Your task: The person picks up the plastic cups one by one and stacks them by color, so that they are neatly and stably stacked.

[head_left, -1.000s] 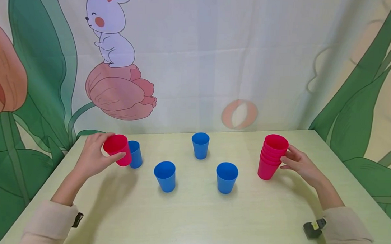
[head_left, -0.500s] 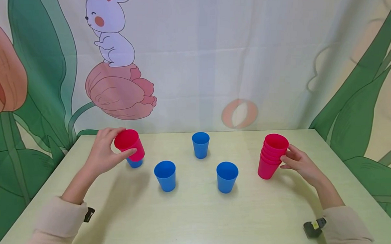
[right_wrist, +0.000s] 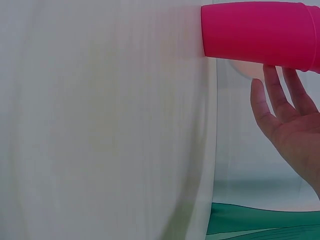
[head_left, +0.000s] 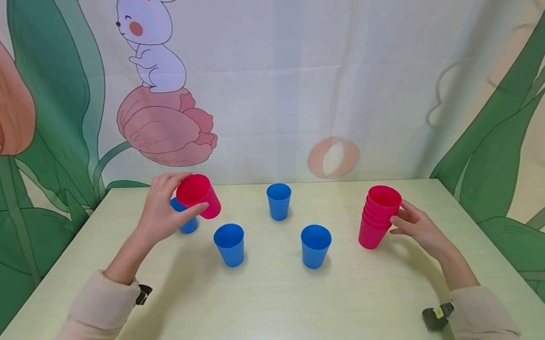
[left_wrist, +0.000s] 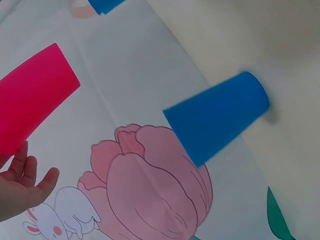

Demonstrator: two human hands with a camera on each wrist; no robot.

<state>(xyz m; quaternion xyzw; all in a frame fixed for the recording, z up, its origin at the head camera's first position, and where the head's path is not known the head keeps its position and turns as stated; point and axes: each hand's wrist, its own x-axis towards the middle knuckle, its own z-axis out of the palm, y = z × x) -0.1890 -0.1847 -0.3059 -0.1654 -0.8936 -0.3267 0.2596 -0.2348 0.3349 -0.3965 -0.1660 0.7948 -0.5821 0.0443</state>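
Note:
My left hand holds a single pinkish-red cup in the air, thumb at the near side and fingers at the far rim. The cup's mouth faces up. Partly behind this hand and cup stands a blue cup; the left wrist view also has a blue cup beside the raised one. On the right, my right hand holds the side of a stack of nested pinkish-red cups, thumb in front. In the right wrist view its fingertips touch the stack's wall, and the stack's base is at the tabletop.
Three more blue cups stand upright mid-table: a front left one, a back one and a front right one. A printed curtain hangs behind the table's far edge.
My left hand has carried its cup rightward and slightly upward, past the leftmost blue cup, toward the middle of the table. The right hand and the stack have stayed in place.

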